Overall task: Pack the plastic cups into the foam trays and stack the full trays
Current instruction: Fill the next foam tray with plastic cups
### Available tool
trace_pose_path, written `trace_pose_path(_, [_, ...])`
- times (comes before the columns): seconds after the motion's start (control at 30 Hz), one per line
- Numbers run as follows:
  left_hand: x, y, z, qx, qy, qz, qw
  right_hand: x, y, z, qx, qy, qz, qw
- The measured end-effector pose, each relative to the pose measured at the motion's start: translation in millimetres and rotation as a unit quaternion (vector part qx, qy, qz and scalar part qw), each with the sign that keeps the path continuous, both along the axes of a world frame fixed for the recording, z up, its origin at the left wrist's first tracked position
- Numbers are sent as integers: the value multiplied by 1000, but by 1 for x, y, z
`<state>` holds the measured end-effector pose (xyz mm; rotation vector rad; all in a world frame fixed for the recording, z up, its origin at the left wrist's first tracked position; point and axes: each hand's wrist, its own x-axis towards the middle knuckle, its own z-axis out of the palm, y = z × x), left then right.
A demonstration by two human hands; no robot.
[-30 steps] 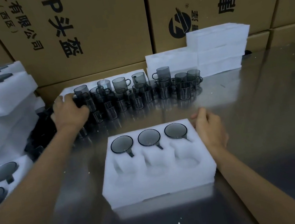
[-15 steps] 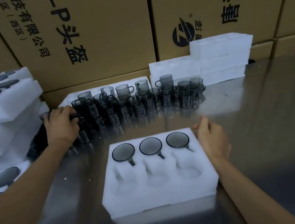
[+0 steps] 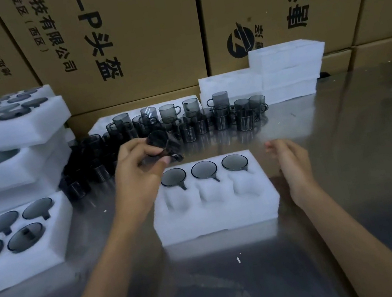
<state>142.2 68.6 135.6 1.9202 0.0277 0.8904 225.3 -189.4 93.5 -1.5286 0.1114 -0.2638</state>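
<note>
Head view: our left hand (image 3: 138, 169) has lifted a dark cup (image 3: 161, 142) from the cluster.
Its grip pinches the cup above the foam tray (image 3: 216, 212); our right hand (image 3: 290, 163), fingers relaxed, has left the tray's edge.

The near edge of the steel bench (image 3: 240, 284) lies bare, and so does its right side. The foam tray (image 3: 216, 212) sits mid-bench, its front three pockets unfilled. Loose cups (image 3: 221, 117) crowd the far edge (tightly bunched), and stacked trays (image 3: 5, 145) wall off the left edge.
</note>
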Motion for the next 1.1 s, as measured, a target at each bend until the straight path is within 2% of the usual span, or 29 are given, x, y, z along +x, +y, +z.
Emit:
trace_pose_path(0.07, [-10, -18, -1, -22, 4, -47, 999, -13, 7, 13, -34, -90, 0, 995])
trace_pose_path(0.2, [-19, -33, -2, -8, 34, -100, 994, -43, 32, 33, -117, -219, 112, 962])
trace_pose_path(0.33, [-27, -32, -5, 38, 41, -178, 982, -57, 40, 33, -199, -167, 312, 914])
trace_pose_path(0.43, [-31, -29, -9, 63, 44, -220, 972, -59, 43, 26, -219, -163, 369, 889])
trace_pose_path(0.63, [-33, -30, -16, 58, 46, -236, 969, -54, 47, 16, -261, -208, 322, 886])
trace_pose_path(0.8, [-30, -33, -17, -31, 37, -155, 987, -52, 48, 13, -282, -257, 262, 886])
trace_pose_path(0.93, [-33, -36, -15, -35, 25, -143, 989, -55, 51, 12, -285, -300, 198, 889])
trace_pose_path(1.1, [-36, -39, -11, -72, 22, -153, 985, -72, 65, 10, -293, -277, 133, 905])
